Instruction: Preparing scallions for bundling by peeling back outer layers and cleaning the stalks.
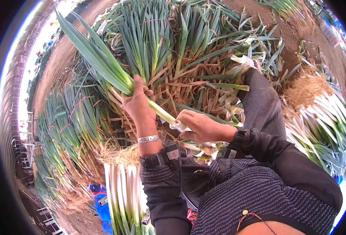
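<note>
A single long green onion (114, 70) slants across the middle, its broad green leaves reaching to the upper left. My left hand (139, 103) is wrapped round it where the leaves meet the pale stalk. At the stalk's lower end my right hand (204, 126) pinches the whitish outer layers, fingers closed. The root end is mostly hidden by the right fingers. Beneath both hands lies a litter of dry brown leaves (184, 94) and loose green trimmings. My knee in dark corduroy is just right of the stalk.
Tied bundles of green onions (145, 35) stand at the far side, with more bundles (71, 113) on the left. Cleaned white-stalked onions (124, 192) lie at the near left, and another such pile (322, 117) is on the right. A blue plastic sheet (103, 209) shows at the lower left.
</note>
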The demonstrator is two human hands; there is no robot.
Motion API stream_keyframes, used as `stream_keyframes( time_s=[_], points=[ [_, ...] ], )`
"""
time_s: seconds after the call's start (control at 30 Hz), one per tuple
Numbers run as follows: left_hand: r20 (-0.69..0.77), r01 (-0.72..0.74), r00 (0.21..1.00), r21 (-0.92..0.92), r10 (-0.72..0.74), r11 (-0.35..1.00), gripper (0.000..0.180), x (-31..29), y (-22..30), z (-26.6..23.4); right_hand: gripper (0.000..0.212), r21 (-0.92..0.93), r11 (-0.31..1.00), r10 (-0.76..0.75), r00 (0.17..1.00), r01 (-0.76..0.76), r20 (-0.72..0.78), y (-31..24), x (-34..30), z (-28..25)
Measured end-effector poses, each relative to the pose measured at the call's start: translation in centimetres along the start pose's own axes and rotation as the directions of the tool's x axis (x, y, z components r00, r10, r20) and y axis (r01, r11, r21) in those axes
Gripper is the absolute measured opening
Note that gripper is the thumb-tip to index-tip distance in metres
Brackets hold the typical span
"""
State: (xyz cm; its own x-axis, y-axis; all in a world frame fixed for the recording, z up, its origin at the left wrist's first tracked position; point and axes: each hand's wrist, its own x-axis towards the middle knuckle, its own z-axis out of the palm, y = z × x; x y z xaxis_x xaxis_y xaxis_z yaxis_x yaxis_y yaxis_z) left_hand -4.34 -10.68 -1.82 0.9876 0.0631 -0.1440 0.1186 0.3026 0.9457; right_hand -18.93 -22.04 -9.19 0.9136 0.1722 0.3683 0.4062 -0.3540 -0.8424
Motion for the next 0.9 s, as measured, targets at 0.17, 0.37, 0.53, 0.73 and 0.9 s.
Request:
stream_keyframes(
  time_s=[0.17, 0.37, 0.53, 0.73, 0.9],
  points=[
    [-0.03, 0.0, 1.0, -0.058, -0.001, 0.998, 0.025, 1.0, 0.8, -0.9, 0.021, -0.077, 0.995, -0.064, 0.994, 0.071, 0.088, 1.2, -0.8, 0.1],
    [-0.117, -0.026, 0.993, -0.108, 0.014, 0.994, 0.024, 1.8, 3.2, -2.7, 0.014, 0.179, 0.981, -0.109, 0.971, 0.071, 0.211, 0.3, -1.4, -1.1],
    [-0.136, -0.08, 0.989, -0.128, 0.062, 0.988, 0.022, 2.3, 3.8, -3.2, 0.012, 0.308, 0.949, 0.025, 0.991, -0.065, 0.131, -0.2, -1.2, -1.8],
    [-0.162, -0.172, 0.974, -0.086, 0.157, 0.981, 0.023, 2.9, 4.7, -4.9, 0.008, 0.273, 0.935, 0.142, 0.943, -0.227, 0.3, -0.3, -3.9, -2.6],
    [-0.132, -0.25, 0.961, -0.05, 0.242, 0.967, 0.025, 3.2, 4.6, -5.2, 0.021, 0.045, 0.99, 0.089, 0.852, -0.131, 0.516, 0.9, -5.4, -2.1]
  ],
)
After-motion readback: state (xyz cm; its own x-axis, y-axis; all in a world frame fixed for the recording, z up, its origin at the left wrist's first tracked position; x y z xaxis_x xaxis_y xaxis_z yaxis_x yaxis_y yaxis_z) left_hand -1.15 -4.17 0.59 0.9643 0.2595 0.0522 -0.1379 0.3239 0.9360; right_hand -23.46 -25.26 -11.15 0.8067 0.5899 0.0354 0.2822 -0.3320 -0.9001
